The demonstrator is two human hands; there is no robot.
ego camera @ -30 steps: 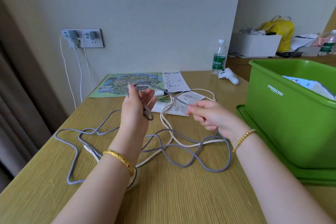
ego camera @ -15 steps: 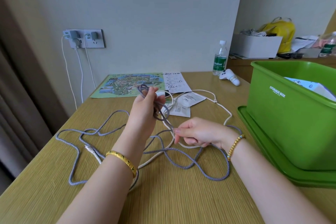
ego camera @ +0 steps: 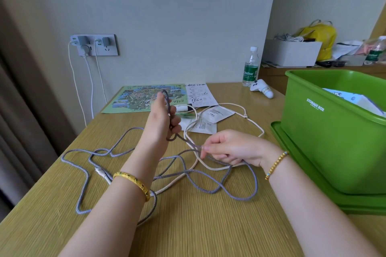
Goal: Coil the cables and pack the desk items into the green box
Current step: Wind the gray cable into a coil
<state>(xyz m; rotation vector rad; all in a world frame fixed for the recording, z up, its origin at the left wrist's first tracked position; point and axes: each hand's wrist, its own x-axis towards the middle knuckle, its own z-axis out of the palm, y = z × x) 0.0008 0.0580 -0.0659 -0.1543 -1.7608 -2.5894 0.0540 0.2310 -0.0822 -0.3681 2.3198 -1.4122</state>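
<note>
Left hand (ego camera: 160,120) is raised above the counter (ego camera: 198,225), fingers closed around a small loop of the grey braided cable (ego camera: 208,191); the loop runs up past the thumb and down below the palm. From that loop a short taut length of the same cable leads to the right hand (ego camera: 231,149), whose thumb and forefinger are pinched together on it, just above the counter surface. The rest of the grey braided cable lies uncoiled in loose bends across the counter, passing under both forearms.

A white cable (ego camera: 253,124) lies tangled with it (the two cross at several places), one end with a white plug near the left wrist.

The green box (ego camera: 325,144) stands at the right on its green lid (ego camera: 296,175), open, with a white and blue packet (ego camera: 359,100) inside.

Behind the hands lie a printed map (ego camera: 137,98), a handwritten sheet (ego camera: 200,94) and two small white sachets (ego camera: 217,112). Further back stand a water bottle (ego camera: 250,68) and a white controller (ego camera: 262,88). Each wrist carries a gold bracelet.
</note>
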